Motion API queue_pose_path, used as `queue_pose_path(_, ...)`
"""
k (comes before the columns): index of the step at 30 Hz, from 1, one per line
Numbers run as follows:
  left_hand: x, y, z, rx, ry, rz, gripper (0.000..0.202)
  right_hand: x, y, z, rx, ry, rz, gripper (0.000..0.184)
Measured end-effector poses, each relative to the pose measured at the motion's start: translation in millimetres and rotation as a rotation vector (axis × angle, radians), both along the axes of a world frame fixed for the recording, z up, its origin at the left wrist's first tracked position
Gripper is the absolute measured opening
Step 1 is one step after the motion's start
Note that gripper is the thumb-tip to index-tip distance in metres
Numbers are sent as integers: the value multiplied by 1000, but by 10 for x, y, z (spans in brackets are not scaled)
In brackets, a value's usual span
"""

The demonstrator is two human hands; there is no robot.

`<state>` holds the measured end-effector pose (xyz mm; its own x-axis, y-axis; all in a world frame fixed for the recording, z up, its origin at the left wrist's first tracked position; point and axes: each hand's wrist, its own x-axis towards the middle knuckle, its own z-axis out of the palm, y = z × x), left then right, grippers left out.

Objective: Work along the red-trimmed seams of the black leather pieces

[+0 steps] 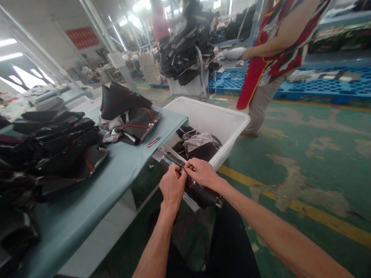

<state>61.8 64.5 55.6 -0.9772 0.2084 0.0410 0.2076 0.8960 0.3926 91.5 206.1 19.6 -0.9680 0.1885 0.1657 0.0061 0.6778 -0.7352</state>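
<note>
My left hand (173, 183) and my right hand (201, 172) meet over a dark, shiny sewn piece (202, 194), possibly part of a bag, held above my lap. The fingers of both hands are pinched together on its upper edge, close to each other. What exactly lies between the fingertips is too small to make out. A pale strip hangs at the lower side of the piece. Just beyond my hands stands a white plastic bin (235, 120) with dark and grey fabric pieces (203, 145) in it.
On the table (124, 161) at left lie piled black pieces (60, 142), another folded black piece (131, 113) and small thread snips (154, 142). A person in a red apron (254, 80) stands beyond the bin, near a heaped dark pile (188, 46) and blue pallets (333, 83).
</note>
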Motion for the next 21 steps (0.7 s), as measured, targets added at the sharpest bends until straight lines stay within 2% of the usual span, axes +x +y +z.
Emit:
queue_pose_path(3, 1, 6, 21, -32, -5, -25, 14, 27, -18, 4, 31, 8, -5, 13)
queue_pose_path(8, 16, 39, 31, -2, -63, 58, 12, 43, -55, 54, 38, -28, -51, 12)
queue_pose_path(11, 11, 31, -2, 48, -88, 84, 13, 14, -77, 100, -24, -116, -96, 12)
queue_pose_path(14, 14, 0, -63, 163, -109, 102, 14, -6, -94, 120, -83, -197, -122, 12)
queue_pose_path(17, 35, -29, -134, 273, -90, 93, 14, 29, -93, 120, 10, -109, -97, 9)
queue_pose_path(21, 67, -46, -195, 320, -73, 76, 15, 99, -67, 196, 250, -27, 8, 10)
